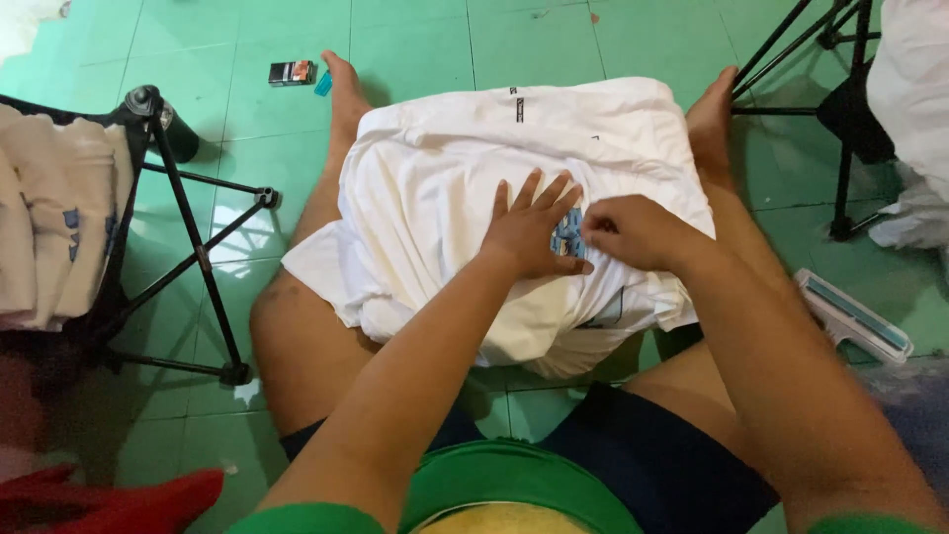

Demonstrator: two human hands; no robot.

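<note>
Head view: white shirt (445,188) lies lengthwise across the lap, left hand (534,229) flat, fingers spread; right hand (638,232) pinches its blue patch (567,233).

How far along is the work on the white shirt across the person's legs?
Done: a stack of folded cream garments sits at the side. In hand: the left hand presses flat on the white cotton shirt while the right hand pinches at its small blue label. Left: this shirt is still rumpled and unfolded.

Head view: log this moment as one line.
left hand: flat on white garment | right hand: pinching blue printed patch | garment: over lap | floor: green tiles
</note>
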